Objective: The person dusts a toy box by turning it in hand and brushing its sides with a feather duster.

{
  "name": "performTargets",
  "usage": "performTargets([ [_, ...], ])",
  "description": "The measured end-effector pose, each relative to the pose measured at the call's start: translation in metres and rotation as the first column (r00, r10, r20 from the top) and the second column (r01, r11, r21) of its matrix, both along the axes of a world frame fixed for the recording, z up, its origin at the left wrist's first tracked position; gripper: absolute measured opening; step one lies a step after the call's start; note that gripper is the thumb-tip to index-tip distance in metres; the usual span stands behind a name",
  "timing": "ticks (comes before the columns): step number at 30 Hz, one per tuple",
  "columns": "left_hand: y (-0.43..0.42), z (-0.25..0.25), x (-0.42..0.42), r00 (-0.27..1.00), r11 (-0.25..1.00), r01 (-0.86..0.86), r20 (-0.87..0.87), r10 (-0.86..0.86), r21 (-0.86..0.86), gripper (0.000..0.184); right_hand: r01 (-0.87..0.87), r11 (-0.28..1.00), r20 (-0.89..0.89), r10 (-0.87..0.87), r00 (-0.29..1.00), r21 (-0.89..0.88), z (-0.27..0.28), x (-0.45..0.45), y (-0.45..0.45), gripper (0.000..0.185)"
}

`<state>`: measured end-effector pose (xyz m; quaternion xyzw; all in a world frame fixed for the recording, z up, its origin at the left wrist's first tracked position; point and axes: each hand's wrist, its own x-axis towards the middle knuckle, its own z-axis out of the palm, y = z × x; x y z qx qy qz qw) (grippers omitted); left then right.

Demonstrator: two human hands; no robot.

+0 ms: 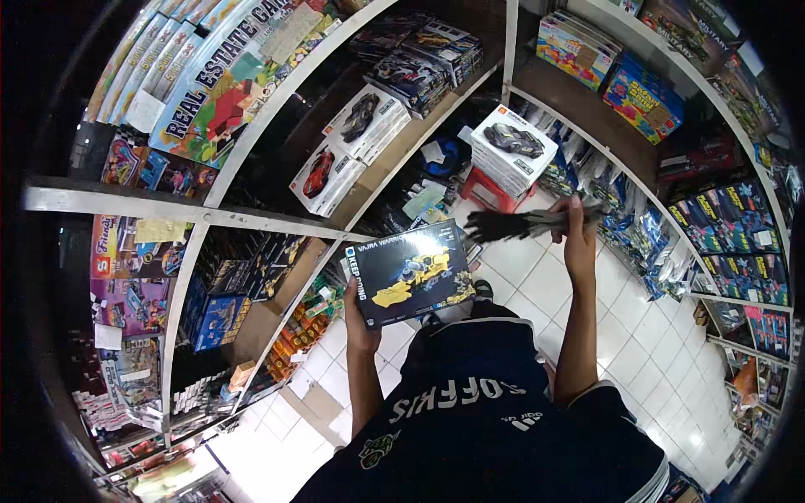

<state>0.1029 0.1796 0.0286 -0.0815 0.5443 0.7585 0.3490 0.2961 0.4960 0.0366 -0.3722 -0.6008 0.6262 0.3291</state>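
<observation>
A black box with a yellow vehicle picture and the words "Vajra Warrior" (411, 275) is in my left hand (360, 323), gripped at its left edge with the front face up. My right hand (577, 230) is closed round the handle of a dark feathery duster (524, 225). The duster's bristles point left and end close to the box's upper right corner. Beyond them, a stack of white boxes with a dark car picture (513, 144) stands on a red stool (495, 191).
Shelves with a white frame (251, 222) curve along the left and top, holding boxed toys such as a "Real Estate" game (222, 92) and a red car box (321, 174). More shelves with boxes (728, 220) line the right. White floor tiles (637, 356) show below.
</observation>
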Motion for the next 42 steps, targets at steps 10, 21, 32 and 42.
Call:
performTargets([
  [10,0.031,0.003,0.0,0.998,1.0,-0.015,-0.055,0.014,-0.01,0.052,0.066,0.974,-0.045,-0.078,0.996,-0.219,0.004,-0.021,0.0,0.048],
  [21,0.014,-0.014,0.015,0.954,0.948,-0.134,-0.297,0.044,-0.29,0.047,-0.302,0.83,-0.163,0.255,0.953,-0.47,-0.007,-0.087,-0.044,0.045],
  [32,-0.045,-0.034,0.04,0.945,0.926,-0.237,-0.292,0.149,-0.295,0.039,-0.455,0.68,-0.317,0.327,0.89,-0.575,0.0,-0.141,-0.111,0.033],
  [42,-0.15,-0.021,0.033,0.911,0.918,-0.369,-0.249,0.328,-0.142,0.043,-0.446,0.846,-0.045,0.454,0.89,-0.293,-0.035,-0.153,-0.194,0.033],
])
